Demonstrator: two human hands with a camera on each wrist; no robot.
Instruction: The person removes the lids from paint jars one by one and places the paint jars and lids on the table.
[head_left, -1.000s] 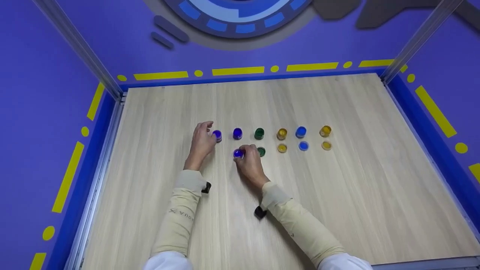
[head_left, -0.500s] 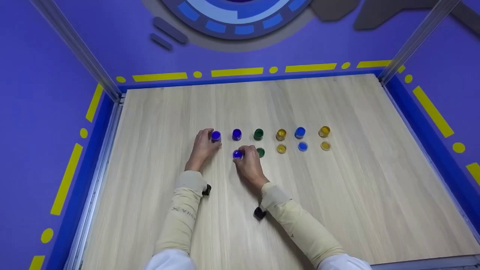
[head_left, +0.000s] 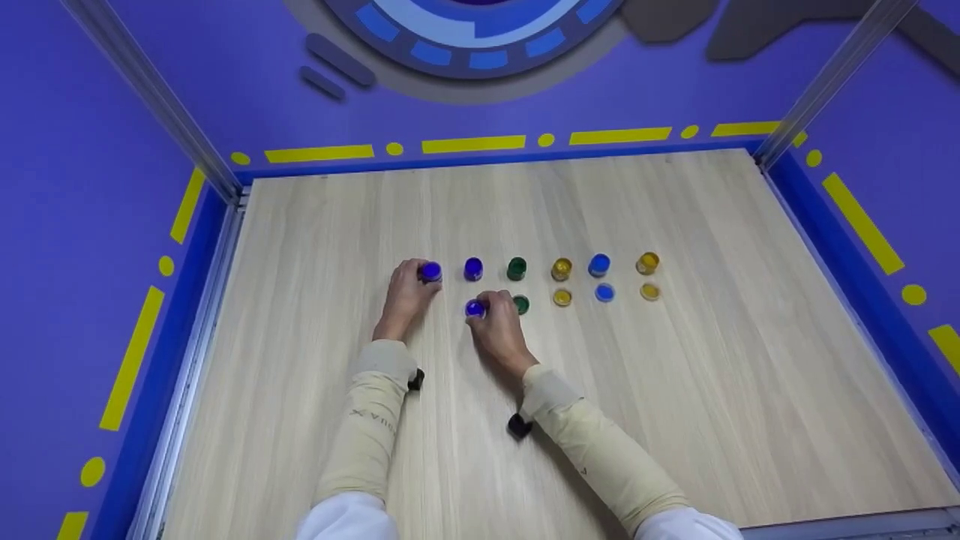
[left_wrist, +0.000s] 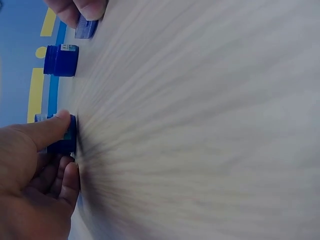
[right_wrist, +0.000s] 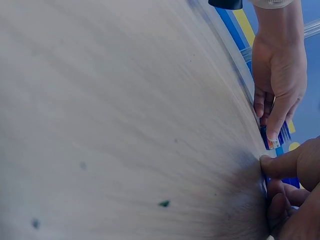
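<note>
My left hand (head_left: pixel 407 297) grips the leftmost violet paint jar (head_left: pixel 430 271), thumb on the near side and fingers behind it. In the left wrist view this jar (left_wrist: pixel 64 145) looks dark blue and stands upright on the table, partly covered by the thumb. With thumb and fingers, my right hand (head_left: pixel 500 324) pinches a violet jar lid (head_left: pixel 474 308) at the table surface, nearer to me. Between the hands, farther back, an uncapped violet jar (head_left: pixel 473 268) stands alone. A green lid (head_left: pixel 522 304) lies just right of my right fingers, partly hidden.
The back row continues rightward with a green jar (head_left: pixel 517 268), a yellow jar (head_left: pixel 561 269), a blue jar (head_left: pixel 599 265) and another yellow jar (head_left: pixel 647 262). In front lie a yellow lid (head_left: pixel 562 298), a blue lid (head_left: pixel 604 292) and another yellow lid (head_left: pixel 649 292). Panels enclose the wooden table (head_left: pixel 675 420).
My left fingers have come down from a raised position and closed around the leftmost jar, which has shifted slightly left. My right hand has stayed on the violet lid.
</note>
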